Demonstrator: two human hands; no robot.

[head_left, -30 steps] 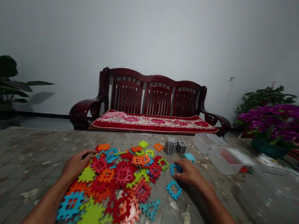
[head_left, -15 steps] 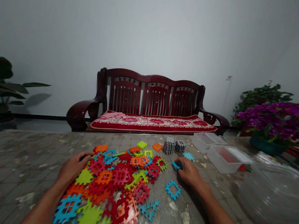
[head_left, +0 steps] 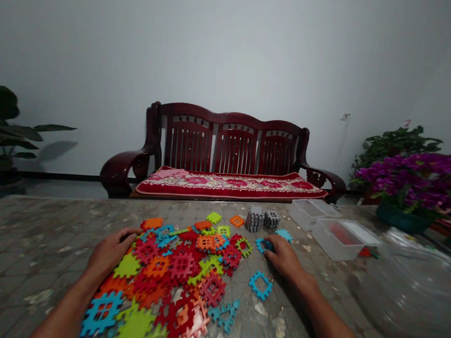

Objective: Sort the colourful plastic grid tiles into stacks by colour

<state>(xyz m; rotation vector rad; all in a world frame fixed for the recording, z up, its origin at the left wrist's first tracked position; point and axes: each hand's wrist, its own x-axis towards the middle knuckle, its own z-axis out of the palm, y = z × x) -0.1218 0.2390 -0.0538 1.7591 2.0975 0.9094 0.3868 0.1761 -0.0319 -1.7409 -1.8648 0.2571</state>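
Note:
My right hand (head_left: 284, 257) has its fingertips and thumb on a blue square interlocking tile (head_left: 262, 245), which lies nearly flat on the table and is partly covered by the fingers. A second blue frame tile (head_left: 260, 286) lies just in front of it. At the left edge of a mixed heap of interlocking plastic tiles (head_left: 182, 265), my left hand (head_left: 112, 249) rests with thumb and forefinger apart, holding nothing I can see. Near that hand are a green tile (head_left: 127, 266) and an orange tile (head_left: 152, 223).
Stacked grey tiles (head_left: 254, 219) stand behind the heap. To the right are clear plastic boxes (head_left: 336, 245), a large clear container (head_left: 412, 299) and purple flowers in a green pot (head_left: 403, 217). A wooden bench (head_left: 235, 137) is beyond the table (head_left: 37, 245).
The blue tile under my right hand has shifted slightly left and gone from tilted to nearly flat on the table. My left hand has stayed in place.

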